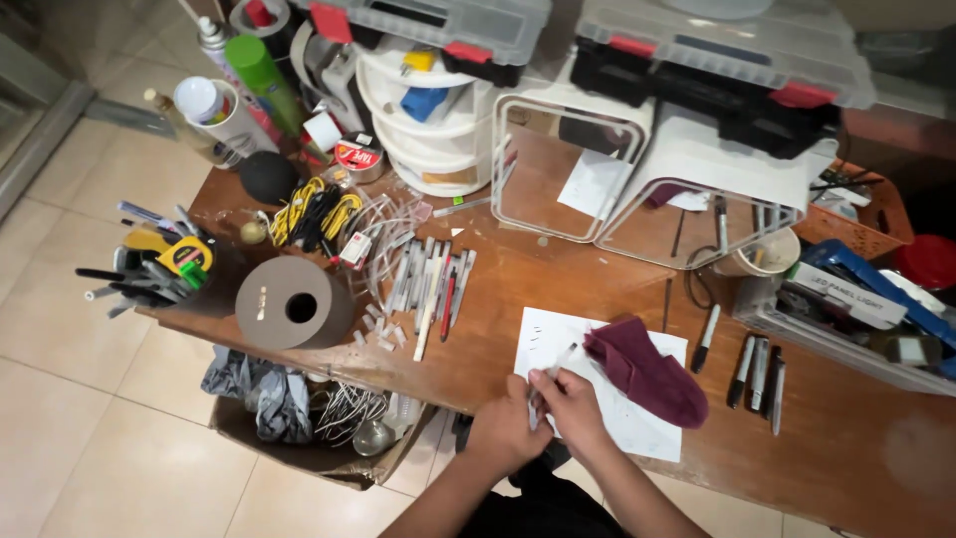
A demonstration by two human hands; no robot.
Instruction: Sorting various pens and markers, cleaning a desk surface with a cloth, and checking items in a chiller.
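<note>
Both my hands meet at the near edge of the wooden table (pixel 558 289), over a white sheet of paper (pixel 637 423). My left hand (pixel 506 430) and my right hand (pixel 570 401) together grip a thin clear pen (pixel 551 371) that points up and away from me. A dark red cloth (pixel 647 371) lies crumpled on the paper just right of my right hand. A row of several pens (pixel 430 284) lies on the table to the left.
A brown tape roll (pixel 294 304), a cup of tools (pixel 154 267), yellow and black cables (pixel 311 211), spray cans (pixel 261 75), white stacked trays (pixel 428 130), clear organisers (pixel 568 169), tool cases (pixel 717 60), markers (pixel 759 371) and a cardboard box of scraps (pixel 299 413) crowd the area.
</note>
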